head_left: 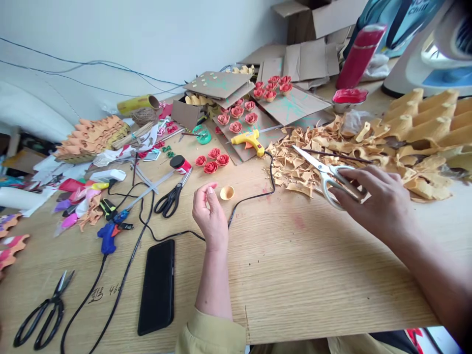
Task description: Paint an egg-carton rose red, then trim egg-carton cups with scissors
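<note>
My right hand [383,204] grips a pair of white-handled scissors [320,166] by the handles, with the blades pointing up and left over a heap of cut carton scraps [295,167]. My left hand [209,214] rests near the table's middle, fingers curled in and thumb up; whether anything is inside them is hidden. Just right of its thumb stands a small yellowish cup [227,192] of carton pulp. Several red paper roses [211,167] lie beyond that hand. A yellow glue gun [250,141] rests on cardboard behind the cup.
Egg cartons [424,118] are piled at the right. A black phone [157,287], black scissors [40,314] and a blue glue gun [107,236] lie on the left. Black cords [258,196] cross the table. A red bottle [361,56] and a red paint dish [349,97] stand behind.
</note>
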`<state>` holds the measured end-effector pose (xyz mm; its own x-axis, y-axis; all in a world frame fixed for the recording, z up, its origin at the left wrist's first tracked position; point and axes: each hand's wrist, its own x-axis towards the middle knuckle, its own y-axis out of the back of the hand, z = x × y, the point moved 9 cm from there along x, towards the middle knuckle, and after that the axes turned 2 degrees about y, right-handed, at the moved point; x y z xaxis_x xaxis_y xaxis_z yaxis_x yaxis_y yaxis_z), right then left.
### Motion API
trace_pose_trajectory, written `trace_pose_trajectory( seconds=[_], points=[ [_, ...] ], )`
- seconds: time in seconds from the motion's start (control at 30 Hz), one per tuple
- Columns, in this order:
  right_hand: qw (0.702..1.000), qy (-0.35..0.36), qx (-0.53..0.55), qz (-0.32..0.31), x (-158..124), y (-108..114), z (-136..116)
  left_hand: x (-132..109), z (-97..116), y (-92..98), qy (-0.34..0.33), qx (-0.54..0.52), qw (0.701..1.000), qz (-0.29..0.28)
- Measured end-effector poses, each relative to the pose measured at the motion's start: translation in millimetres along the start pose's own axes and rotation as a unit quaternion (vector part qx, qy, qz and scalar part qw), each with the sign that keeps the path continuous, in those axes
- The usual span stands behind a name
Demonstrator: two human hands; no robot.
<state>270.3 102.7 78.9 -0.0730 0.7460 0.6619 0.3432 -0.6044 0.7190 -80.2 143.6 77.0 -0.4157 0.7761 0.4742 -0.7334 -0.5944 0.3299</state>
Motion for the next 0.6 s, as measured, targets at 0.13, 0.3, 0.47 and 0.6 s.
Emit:
trace_pose_trajectory(
  seconds=[0.13,0.3,0.47,0.6],
  points=[
    [0.999,-0.027,-0.016,-0.036,-1,-9,8,3,-14,-0.6,0.033,-0.006,0.999,-0.004],
    [0.993,-0.061,-0.045,-0.087,-7,-28,28,6,-28,1.4,0.061,-0.012,0.998,0.001],
    [0.989,-0.083,-0.069,-0.103,-12,-41,46,8,-46,2.9,0.102,-0.009,0.995,0.005],
    [0.987,-0.079,-0.073,-0.118,-15,-49,52,7,-56,-4.8,0.110,0.002,0.994,-0.025]
  ],
)
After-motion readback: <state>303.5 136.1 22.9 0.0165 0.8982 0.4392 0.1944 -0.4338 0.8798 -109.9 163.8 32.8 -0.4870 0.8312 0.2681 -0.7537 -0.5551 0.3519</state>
